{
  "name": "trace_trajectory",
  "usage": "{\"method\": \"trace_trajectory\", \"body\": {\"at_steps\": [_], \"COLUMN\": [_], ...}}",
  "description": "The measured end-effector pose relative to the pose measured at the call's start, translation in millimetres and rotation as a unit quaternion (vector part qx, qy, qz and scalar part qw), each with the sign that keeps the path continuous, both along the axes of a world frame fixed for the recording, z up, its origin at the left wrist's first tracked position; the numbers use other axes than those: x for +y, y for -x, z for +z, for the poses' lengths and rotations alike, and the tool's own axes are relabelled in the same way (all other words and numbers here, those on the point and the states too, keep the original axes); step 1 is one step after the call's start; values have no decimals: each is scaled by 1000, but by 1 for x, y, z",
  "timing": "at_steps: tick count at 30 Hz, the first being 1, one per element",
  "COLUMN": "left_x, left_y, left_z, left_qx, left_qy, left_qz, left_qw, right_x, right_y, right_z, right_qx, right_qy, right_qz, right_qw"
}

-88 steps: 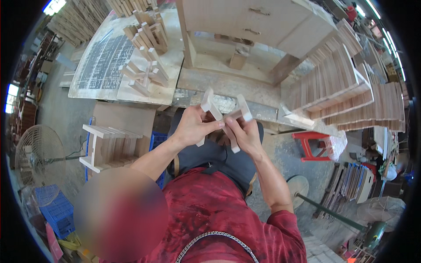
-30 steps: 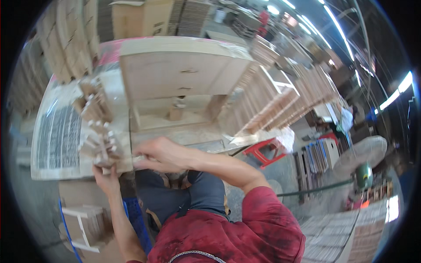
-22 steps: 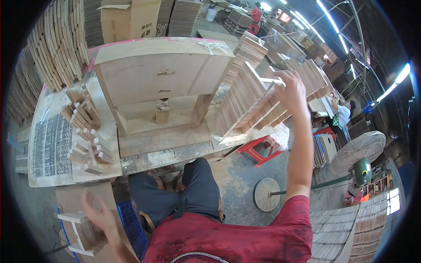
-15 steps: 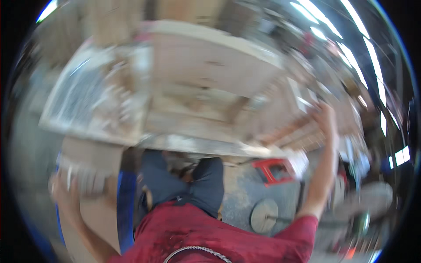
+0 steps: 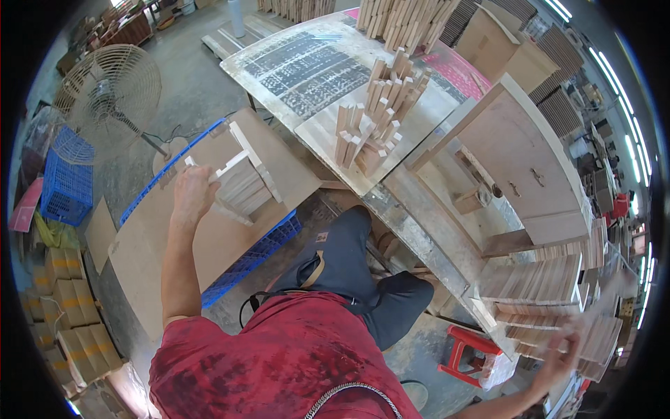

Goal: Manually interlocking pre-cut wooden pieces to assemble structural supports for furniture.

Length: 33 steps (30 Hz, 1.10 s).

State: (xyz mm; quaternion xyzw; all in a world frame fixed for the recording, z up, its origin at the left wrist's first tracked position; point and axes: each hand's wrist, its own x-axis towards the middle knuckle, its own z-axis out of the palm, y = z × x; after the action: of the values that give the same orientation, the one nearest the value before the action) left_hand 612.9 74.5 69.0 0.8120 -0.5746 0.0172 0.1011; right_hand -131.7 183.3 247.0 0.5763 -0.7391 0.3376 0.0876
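Observation:
On a brown cardboard-topped surface [image 5: 150, 258] at the left lies a small slatted wooden frame [image 5: 246, 183] with pale end rails. My left hand [image 5: 192, 192] is closed round its near left end. At the lower right, my right hand [image 5: 560, 355] is beside the stacked wooden boards [image 5: 541, 279]. Its fingers are smeared by motion, so whether they hold or touch anything does not show.
A worktable [image 5: 300, 70] carries upright bundles of wooden sticks [image 5: 380, 115]. Right of them stands a large wooden box-like fixture [image 5: 516, 160]. A red stool [image 5: 457, 356] sits below the table edge. A caged fan [image 5: 105, 94] and blue crates [image 5: 66, 178] stand far left.
The view has swung left and sharpened, bringing the fan and crates in. My left hand now grips the slatted frame; earlier it was beside it, blurred. My right hand is lower, beside the board stacks.

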Motion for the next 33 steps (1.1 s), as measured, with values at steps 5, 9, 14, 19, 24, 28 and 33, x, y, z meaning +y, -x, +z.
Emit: {"method": "trace_trajectory", "body": {"at_steps": [5, 9, 14, 19, 24, 28, 33], "left_x": [-27, 15, 9, -23, -40, -49, -61], "left_y": [2, 60, 189, 268, 293, 305, 310], "left_z": [17, 68, 58, -3, -21, -17, -13], "left_qx": [143, 272, 418, 436, 472, 493, 487], "left_qy": [174, 347, 19, -36, -114, -211, -267], "left_qz": [-6, -92, -419, -520, -509, -473, -461], "left_qw": [974, 893, 806, 734, 711, 699, 692], "right_x": [-17, -85, -102, -76, -59, -57, -62], "right_y": [-146, -187, -220, -228, -217, -203, -209], "right_z": [-85, -155, -210, -229, -229, -232, -228], "right_qx": [-166, -232, -488, -501, -487, -490, -478], "right_qy": [-120, -184, -303, -245, -199, -261, -170], "right_qz": [58, 246, 257, 282, 256, 229, 248], "right_qw": [977, 923, 777, 780, 811, 799, 825]}}
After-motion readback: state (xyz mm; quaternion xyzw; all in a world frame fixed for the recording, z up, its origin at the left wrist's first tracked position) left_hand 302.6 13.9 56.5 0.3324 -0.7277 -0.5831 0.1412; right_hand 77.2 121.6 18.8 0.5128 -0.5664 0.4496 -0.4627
